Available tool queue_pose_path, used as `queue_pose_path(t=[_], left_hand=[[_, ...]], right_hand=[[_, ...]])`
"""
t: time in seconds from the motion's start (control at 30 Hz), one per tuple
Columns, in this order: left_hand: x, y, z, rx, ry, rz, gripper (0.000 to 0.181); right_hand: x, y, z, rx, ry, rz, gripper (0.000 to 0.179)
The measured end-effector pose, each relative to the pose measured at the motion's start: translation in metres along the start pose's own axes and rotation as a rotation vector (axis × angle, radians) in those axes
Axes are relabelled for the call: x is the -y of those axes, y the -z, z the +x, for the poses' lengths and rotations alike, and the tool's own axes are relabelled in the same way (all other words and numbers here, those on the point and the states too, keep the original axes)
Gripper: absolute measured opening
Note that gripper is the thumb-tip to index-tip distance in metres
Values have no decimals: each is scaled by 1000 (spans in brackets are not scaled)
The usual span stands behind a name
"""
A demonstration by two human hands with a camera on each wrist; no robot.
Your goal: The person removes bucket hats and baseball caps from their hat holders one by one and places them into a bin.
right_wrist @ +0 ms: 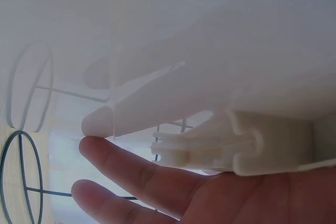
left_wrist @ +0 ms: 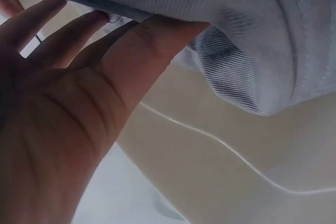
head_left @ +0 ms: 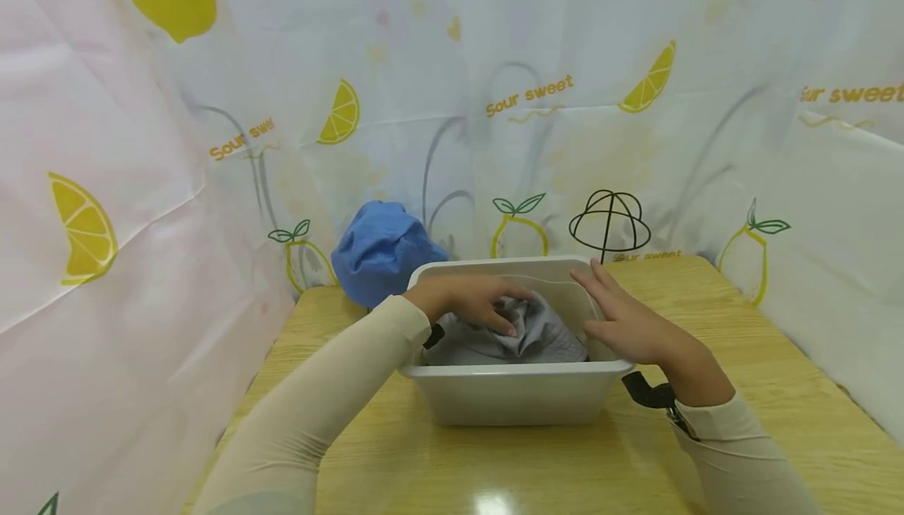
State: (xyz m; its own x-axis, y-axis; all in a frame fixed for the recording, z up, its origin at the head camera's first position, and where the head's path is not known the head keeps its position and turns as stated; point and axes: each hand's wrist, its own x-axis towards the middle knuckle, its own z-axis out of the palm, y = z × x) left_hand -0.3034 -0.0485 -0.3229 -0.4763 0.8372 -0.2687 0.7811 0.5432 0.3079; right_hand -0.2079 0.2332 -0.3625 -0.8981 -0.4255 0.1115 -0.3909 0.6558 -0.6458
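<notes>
A grey fabric hat [head_left: 544,334] lies crumpled inside a white plastic bin [head_left: 519,396] on the table. My left hand [head_left: 469,299] reaches over the bin's left side and pinches the hat's puckered cloth between thumb and fingers. In the left wrist view, the thumb [left_wrist: 152,45] presses against the grey fabric [left_wrist: 283,35], whose folds hide the other fingertips. On the bin's right side, my right hand [head_left: 628,323] is beside the rim with its fingers fairly straight. The right wrist view shows those fingers [right_wrist: 142,177] along the bin's glossy outer wall [right_wrist: 220,35].
Behind the bin at left, a blue hat [head_left: 384,252] sits raised, its support mostly hidden. A bare black wire hat stand [head_left: 610,224] rises behind the bin's right corner. The wooden table [head_left: 749,389] is bordered by lemon-print cloth [head_left: 410,44] at the back and sides.
</notes>
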Motion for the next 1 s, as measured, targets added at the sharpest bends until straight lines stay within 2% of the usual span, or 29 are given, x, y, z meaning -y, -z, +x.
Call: queue_pose_path(t=[0.2,0.37,0.8,1.0], left_hand=[[-3,0,4,10,-26,78,72],[-7,-2,6,22,-10,132,75],[-11,-6,11,61,39,121,75],[-15,-8,12,66,57,145,73]], right_hand=[[1,1,0,3,-2,-1,81],[1,1,-1,4,-2,-4,81],[1,-1,-1,8,-3,6,81],[2,0,0,11,-4,8,82]])
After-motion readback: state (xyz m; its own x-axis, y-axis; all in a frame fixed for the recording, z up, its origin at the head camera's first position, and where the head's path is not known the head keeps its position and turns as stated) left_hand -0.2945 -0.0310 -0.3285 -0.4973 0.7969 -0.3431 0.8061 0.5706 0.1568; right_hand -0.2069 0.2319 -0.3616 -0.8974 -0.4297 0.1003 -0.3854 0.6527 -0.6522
